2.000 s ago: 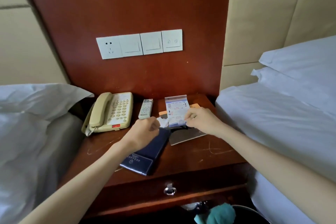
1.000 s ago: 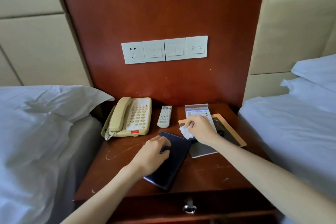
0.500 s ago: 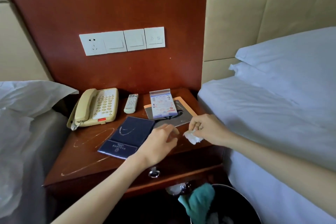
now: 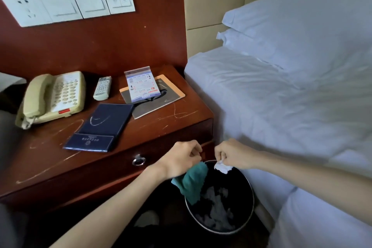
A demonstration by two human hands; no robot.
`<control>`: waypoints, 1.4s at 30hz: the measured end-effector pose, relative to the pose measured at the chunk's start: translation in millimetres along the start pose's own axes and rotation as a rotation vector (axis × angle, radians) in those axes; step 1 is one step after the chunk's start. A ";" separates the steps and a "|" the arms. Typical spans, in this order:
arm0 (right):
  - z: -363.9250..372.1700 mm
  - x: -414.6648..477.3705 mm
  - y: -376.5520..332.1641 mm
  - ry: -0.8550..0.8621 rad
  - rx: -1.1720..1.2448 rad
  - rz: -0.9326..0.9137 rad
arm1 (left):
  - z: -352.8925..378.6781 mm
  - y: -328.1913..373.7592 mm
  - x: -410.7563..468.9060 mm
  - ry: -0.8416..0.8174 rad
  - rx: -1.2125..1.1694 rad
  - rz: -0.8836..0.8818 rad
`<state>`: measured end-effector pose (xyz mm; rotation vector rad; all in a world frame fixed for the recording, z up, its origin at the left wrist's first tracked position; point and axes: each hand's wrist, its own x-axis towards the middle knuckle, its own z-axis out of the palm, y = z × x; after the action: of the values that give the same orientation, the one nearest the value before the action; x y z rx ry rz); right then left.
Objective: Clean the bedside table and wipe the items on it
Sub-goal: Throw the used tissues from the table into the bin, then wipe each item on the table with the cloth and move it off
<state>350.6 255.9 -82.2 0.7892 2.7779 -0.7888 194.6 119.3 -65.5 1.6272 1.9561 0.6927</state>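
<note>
A white bed point(image 4: 281, 96) stands to the right of the wooden bench point(image 4: 181, 115), which carries a beige telephone point(image 4: 54, 96), a dark blue folder point(image 4: 100, 127) and a remote point(image 4: 102, 87). Below the bench corner is a black bin point(image 4: 250, 207) with a teal cloth point(image 4: 193, 183) over its rim. Above it, the left hand point(image 4: 185, 157) has curled fingers; if they hold something I cannot tell. The right hand point(image 4: 233, 154) fingers pinch a crumpled white tissue point(image 4: 222, 167).

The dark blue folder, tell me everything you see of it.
The dark blue folder lies closed and flat, at an angle, on the bedside table beside the telephone. Leather-look cover, thin pale border line, pale lettering and emblem on the near band, a curved pale streak above. Its far corner meets the grey board. Nothing else touches it.
</note>
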 end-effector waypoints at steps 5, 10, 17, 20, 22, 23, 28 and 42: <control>21.8 -6.3 21.7 -0.084 -0.064 0.046 | 25.1 -17.6 5.1 -0.105 0.047 -0.110; 28.3 -3.6 30.4 -0.117 -0.085 0.058 | 45.0 -39.1 3.4 -0.188 0.130 -0.162; 37.2 6.9 33.0 -0.122 -0.070 0.087 | 60.2 -65.3 -1.1 -0.328 0.439 -0.094; 48.4 16.7 28.3 -0.097 -0.019 0.095 | 66.1 -75.2 -1.5 -0.381 0.613 -0.059; 61.7 24.9 23.2 -0.098 0.021 0.106 | 71.0 -83.7 -2.2 -0.373 0.685 -0.055; 70.0 29.0 21.0 -0.103 0.037 0.111 | 72.9 -88.6 -2.9 -0.357 0.716 -0.056; 118.1 46.3 15.7 -0.109 0.066 0.156 | 79.3 -114.4 -5.7 -0.306 0.769 -0.105; 143.7 61.7 10.0 -0.145 0.202 0.145 | 81.2 -121.2 4.2 -0.291 0.671 -0.043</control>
<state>303.1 215.3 -225.9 0.9152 2.5099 -1.0638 159.1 109.9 -206.8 1.9041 2.1069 -0.2547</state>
